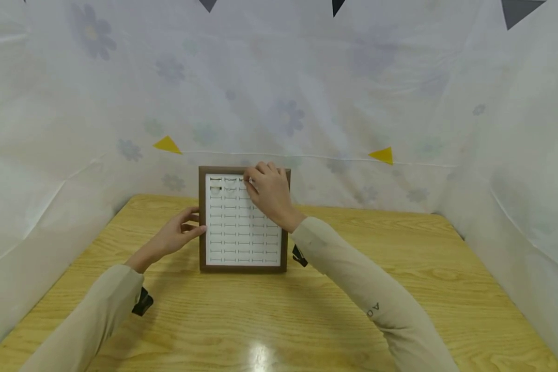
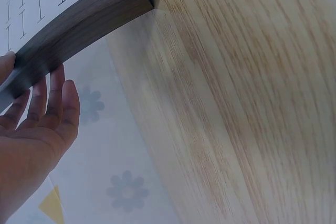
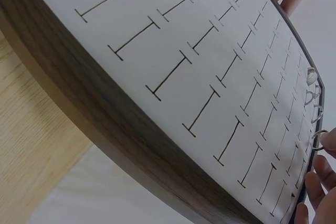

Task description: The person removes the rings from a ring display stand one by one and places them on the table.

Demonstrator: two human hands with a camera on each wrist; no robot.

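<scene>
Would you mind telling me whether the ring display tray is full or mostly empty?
Mostly empty: the ring display tray shows bare slots in nearly every row; only a few rings sit in the far row, near the right hand.

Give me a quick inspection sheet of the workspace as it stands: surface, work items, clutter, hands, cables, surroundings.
Surface: light wooden table, with a glare spot near the front edge.
Work items: dark wooden-framed ring display tray with a white slotted insert; a few rings sit in the far row, the other slots look unfilled.
Clutter: nothing seen.
Hands: left hand rests with straight fingers against the tray's left frame edge; right hand is over the far row, its fingers pinching a ring at the tray's edge.
Cables: nothing seen; black wrist-camera straps only.
Surroundings: translucent sheeting with flower print and small triangle flags encloses the table on three sides.
</scene>
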